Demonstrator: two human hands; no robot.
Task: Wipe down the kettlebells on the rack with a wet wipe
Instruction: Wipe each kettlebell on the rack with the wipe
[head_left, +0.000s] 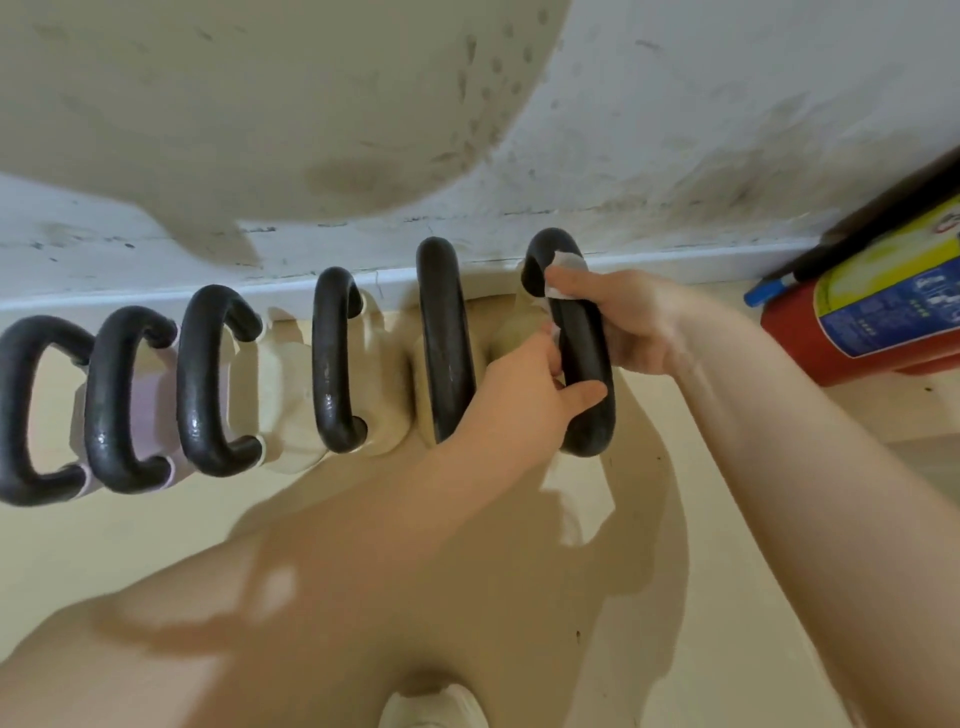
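Six kettlebells in a row along the wall base, black handles up, seen from above. No rack visible; they appear to sit on the pale floor.

Right hand: grip closed around the upper part of the rightmost kettlebell's handle, with the wet wipe pinned between fingers and handle. White wipe shows above the fingers near the top bend of the loop, and a bit shows again on the left side of the handle.

Left hand: grip holds the same handle lower down from its left side, thumb laid across the front of the bar, fingers inside the loop. That kettlebell's body is mostly hidden behind both hands.

Left of the left hand: next kettlebell, handle edge-on, just beside the held one. Further left, four more, cream bodies then pale lilac; the far-left one is cut by the frame edge.

Right of the right hand: red fire extinguisher lying against the wall, well apart from the kettlebells.

Wall behind is stained white.
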